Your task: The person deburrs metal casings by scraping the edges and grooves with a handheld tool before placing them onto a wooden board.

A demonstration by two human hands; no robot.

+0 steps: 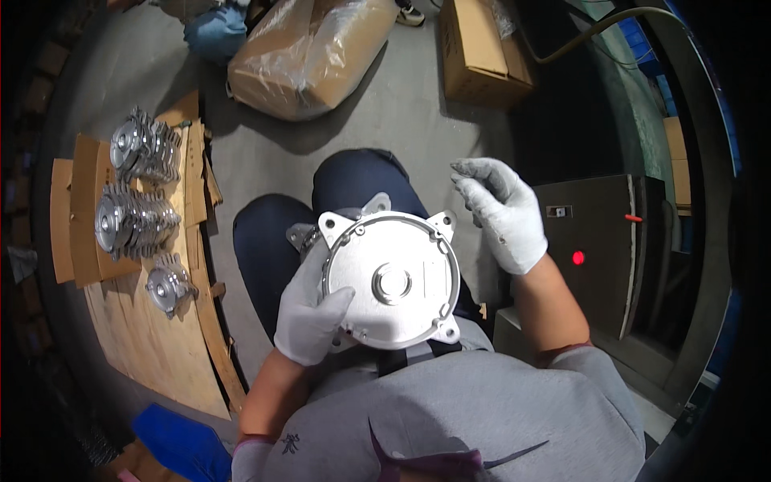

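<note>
A round silver metal housing cover [393,279] with mounting ears around its rim faces up above my lap. My left hand [309,309] grips its left edge, the thumb lying over the face and the other fingers hidden behind. Part of another metal piece [300,234] shows behind the cover's upper left, over my thigh; how the two meet is hidden. To the right and apart from the cover, my right hand [502,213] is raised with its fingers loosely bent, and nothing shows in it. Both hands wear pale gloves with grey smudges.
On the left, several similar metal castings [132,221] stand in rows on a wooden board [152,337] beside cardboard. A plastic-wrapped box [309,56] and an open carton [482,56] lie ahead. At right stands a dark cabinet [590,233] with a red light.
</note>
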